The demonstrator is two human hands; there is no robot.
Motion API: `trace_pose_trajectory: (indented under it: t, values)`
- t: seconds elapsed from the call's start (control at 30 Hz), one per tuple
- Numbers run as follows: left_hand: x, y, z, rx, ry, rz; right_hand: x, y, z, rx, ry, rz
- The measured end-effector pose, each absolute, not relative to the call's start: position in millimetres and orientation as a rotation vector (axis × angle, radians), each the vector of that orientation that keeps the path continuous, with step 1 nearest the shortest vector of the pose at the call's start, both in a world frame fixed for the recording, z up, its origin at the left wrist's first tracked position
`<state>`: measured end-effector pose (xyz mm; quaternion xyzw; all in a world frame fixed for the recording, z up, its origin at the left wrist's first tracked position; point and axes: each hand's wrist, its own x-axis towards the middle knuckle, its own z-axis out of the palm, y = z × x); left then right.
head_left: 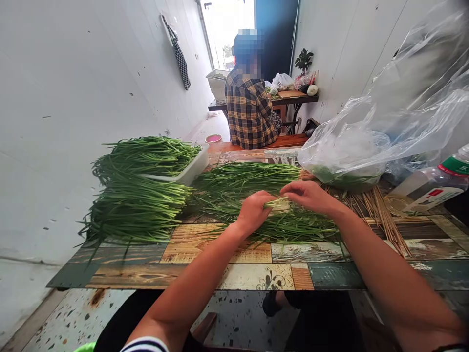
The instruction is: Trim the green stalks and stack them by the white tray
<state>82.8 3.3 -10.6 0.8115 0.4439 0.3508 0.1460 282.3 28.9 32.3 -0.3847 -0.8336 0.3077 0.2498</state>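
My left hand (pixel 253 211) is closed around a small bunch of garlic chives (pixel 275 201), its pale cut ends pointing right. At those ends, the bent fingers of my right hand (pixel 306 194) come together; what exactly they pinch is partly hidden. Loose garlic chives (pixel 293 229) lie on the table beneath both hands. Behind them stretches another row of garlic chives (pixel 252 175). To the left, a thick pile of garlic chives (pixel 146 208) leans by a white plastic tub (pixel 196 165) heaped with more.
Thin wooden skewers (pixel 381 215) lie right of my hands on the patchwork-patterned table (pixel 234 276). Behind them sits a clear plastic bag (pixel 351 151), with a plastic bottle (pixel 428 188) at far right. A person in a plaid shirt (pixel 249 107) sits ahead, back turned, at another table (pixel 308 99).
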Motion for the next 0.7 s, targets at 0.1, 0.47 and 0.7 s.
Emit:
trace_pose_trajectory:
  t: [0.1,0.47,0.7]
  values:
    - [83,-1,-8,2.375,1.266,0.910,278,29,28,-1.051,-2.460,0.767]
    - [67,14,-15,2.327,1.333,1.078,313,45,38,-1.203,-2.022,0.976]
    - [72,9,-12,2.424,1.253,0.937,285,45,9,-1.091,-2.232,1.058]
